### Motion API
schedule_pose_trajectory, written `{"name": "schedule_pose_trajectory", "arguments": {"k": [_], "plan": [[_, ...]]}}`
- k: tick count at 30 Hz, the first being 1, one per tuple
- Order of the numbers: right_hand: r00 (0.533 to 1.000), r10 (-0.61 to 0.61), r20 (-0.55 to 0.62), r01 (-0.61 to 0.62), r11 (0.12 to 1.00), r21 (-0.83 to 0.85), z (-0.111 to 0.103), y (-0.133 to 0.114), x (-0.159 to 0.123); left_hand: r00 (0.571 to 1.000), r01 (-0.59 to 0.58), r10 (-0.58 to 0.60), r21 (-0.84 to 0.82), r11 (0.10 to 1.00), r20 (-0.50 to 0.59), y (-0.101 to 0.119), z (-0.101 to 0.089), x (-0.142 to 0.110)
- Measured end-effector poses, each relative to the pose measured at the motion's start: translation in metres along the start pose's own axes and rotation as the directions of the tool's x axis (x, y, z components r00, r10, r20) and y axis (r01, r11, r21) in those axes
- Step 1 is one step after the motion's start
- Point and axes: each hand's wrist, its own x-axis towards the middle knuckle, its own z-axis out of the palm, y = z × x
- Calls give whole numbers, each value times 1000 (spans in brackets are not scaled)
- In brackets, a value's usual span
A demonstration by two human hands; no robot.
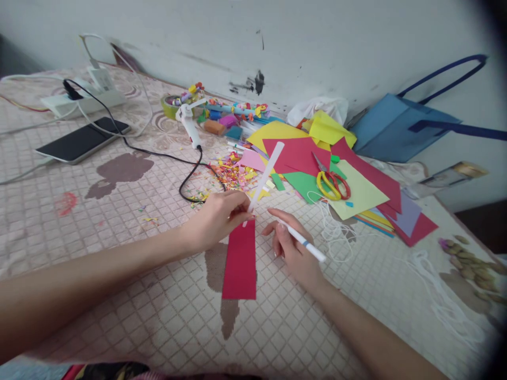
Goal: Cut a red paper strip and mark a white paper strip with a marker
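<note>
Diagonally between the left fingers [237, 200], a white stick [268, 171].

Before you spreads a cream cloth [166, 322] with a brownish grid and darker brown patches. Straight ahead of you, a red paper strip [240, 266] lies on it, with a scatter of colored paper scraps [237, 174] beyond. To your left rest a dark-screened phone [81, 140] and a white power strip [101, 100]; to your right lie overlapping colored sheets [364, 184], a loose white string tangle [335, 237] and a white string bundle [439, 301].
</note>
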Motion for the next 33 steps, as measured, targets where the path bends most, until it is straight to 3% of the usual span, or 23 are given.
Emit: {"name": "schedule_pose_trajectory", "arguments": {"k": [5,11,17,26,33], "plan": [[999,10,-47,-8,999,43,-2,1,8,1000,5,-5,-17,1000,8,-1,0,-3],[998,64,27,-66,995,68,2,-3,36,1000,-4,4,-3,1000,7,-3,3,-3],[995,18,99,-19,1000,10,5,-4,62,999,-2,3,-22,1000,32,-2,3,-3],[983,25,180,-39,997,71,8,5,69,1000,-14,14,3,1000,9,-3,2,-2],[977,-97,189,101,995,-13,16,10,75,999,-53,53,-3,999,5,0,1,-2]]}}
